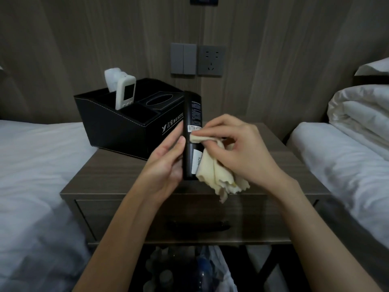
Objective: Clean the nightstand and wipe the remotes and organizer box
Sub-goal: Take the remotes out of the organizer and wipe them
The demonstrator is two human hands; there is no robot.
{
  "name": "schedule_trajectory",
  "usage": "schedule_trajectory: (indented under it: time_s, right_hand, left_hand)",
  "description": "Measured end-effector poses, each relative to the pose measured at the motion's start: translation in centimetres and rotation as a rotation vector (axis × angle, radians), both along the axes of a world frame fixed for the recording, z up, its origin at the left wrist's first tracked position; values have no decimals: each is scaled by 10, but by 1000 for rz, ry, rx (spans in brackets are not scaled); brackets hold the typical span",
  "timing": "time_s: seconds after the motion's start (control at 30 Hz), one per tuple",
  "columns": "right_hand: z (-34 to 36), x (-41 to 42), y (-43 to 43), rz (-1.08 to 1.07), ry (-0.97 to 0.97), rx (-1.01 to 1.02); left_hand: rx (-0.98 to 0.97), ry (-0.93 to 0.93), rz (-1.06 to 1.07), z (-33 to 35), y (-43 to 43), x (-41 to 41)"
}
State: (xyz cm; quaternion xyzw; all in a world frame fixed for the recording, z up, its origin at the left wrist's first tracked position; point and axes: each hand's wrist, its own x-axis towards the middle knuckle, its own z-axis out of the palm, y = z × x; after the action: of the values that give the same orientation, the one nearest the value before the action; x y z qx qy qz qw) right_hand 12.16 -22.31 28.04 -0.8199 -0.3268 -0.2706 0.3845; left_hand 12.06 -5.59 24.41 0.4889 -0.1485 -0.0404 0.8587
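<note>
Wiping under way, we judge, somewhere near the middle. Black remote: upright above the tabletop, back toward us, our left hand curled round its lower half. Cloth: bunched in our right hand, fingertips pressing it to the remote's back. White remote: standing in the organizer box, rear left. Both we count as outstanding, tabletop too.

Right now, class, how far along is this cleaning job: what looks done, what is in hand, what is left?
Done: nothing visibly finished. In hand: the left hand holds the black remote upright while the right hand presses a cream cloth against its back. Left, probably: the white remote standing in the organizer box, the box itself, and the nightstand top.
</note>
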Motion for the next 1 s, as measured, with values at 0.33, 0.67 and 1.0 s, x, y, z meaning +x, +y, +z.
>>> schedule_trajectory:
  time_s: [0.33, 0.67, 1.0]
  right_hand:
    - [-14, -12, 6, 180, 222, -93]
    - [5, -7, -13, 91, 257, 152]
    - [8, 15, -15, -277, -84, 383]
  left_hand:
    - [-186, 59, 61, -1, 10, 8]
    - [-156, 65, 61, 0, 1, 7]
    - [61, -18, -107, -4, -20, -9]
